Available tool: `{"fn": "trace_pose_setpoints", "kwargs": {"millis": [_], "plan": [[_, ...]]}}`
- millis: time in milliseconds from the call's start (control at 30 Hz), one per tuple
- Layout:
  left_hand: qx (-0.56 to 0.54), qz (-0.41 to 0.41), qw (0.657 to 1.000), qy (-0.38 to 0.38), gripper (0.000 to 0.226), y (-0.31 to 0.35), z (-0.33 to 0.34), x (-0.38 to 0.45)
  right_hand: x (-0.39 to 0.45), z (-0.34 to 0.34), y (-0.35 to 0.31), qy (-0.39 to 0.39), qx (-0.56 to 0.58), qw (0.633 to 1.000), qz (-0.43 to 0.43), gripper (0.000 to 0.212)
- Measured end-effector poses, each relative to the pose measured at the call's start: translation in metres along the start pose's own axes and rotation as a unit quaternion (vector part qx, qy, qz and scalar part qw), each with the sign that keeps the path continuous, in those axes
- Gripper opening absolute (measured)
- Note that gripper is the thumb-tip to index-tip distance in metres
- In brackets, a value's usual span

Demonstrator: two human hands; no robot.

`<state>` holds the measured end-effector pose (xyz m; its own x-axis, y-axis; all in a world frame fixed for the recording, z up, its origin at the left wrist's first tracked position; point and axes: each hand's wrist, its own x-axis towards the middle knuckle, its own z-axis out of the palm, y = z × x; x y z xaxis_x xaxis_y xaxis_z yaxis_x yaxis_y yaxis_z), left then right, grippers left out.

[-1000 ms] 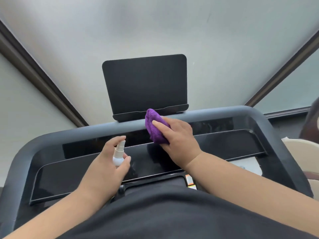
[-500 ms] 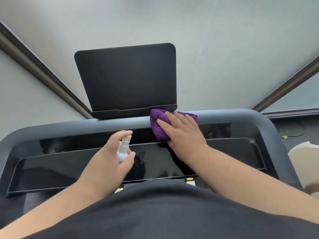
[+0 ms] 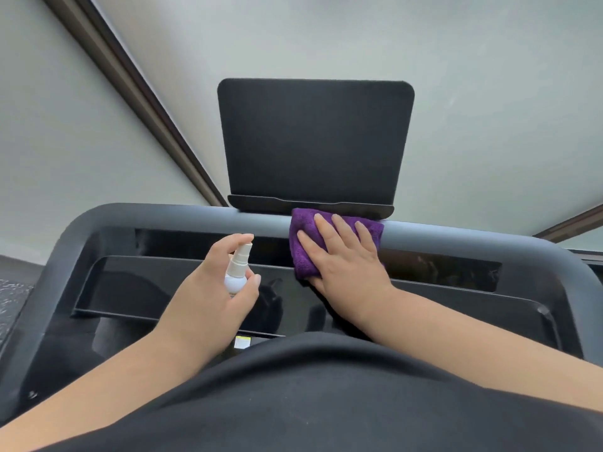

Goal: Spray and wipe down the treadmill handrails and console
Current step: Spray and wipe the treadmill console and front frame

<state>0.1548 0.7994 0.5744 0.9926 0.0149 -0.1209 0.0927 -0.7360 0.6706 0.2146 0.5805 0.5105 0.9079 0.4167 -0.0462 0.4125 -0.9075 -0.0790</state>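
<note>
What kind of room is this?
Probably a home or gym workout spot: a treadmill console with a grey front handrail, a tablet holder, and big windows behind.

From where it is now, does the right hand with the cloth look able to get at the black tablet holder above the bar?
Probably yes. The right hand presses the purple cloth flat on the grey bar, right under the holder's ledge, and nothing stands between them.

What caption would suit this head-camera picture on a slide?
Right hand presses a purple cloth on the treadmill's top rail while left hand holds a small spray bottle.
</note>
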Motion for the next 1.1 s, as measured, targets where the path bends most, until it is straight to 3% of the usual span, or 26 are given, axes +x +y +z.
{"fn": "trace_pose_setpoints", "kwargs": {"millis": [267, 667, 900, 967, 1100], "plan": [[-0.009, -0.023, 0.999, 0.026, 0.056, -0.06, -0.061, 0.009, 0.05, 0.007, -0.074, -0.008, -0.022, 0.999, -0.032, 0.077], [-0.019, 0.014, 1.0, -0.006, 0.06, -0.132, -0.103, 0.023, 0.138, 0.025, -0.203, -0.047, -0.035, 0.991, -0.122, 0.079], [-0.025, 0.083, 0.995, -0.056, 0.058, -0.108, -0.087, 0.038, 0.106, 0.015, -0.172, -0.047, -0.04, 0.989, -0.131, 0.065], [-0.029, 0.101, 0.992, -0.073, 0.058, -0.095, -0.075, 0.041, 0.083, 0.013, -0.153, -0.01, -0.034, 0.995, -0.091, 0.06], [-0.028, 0.144, 0.983, -0.11, 0.057, -0.065, -0.05, 0.046, 0.047, 0.012, -0.1, -0.028, -0.023, 0.999, 0.002, 0.068]]}}
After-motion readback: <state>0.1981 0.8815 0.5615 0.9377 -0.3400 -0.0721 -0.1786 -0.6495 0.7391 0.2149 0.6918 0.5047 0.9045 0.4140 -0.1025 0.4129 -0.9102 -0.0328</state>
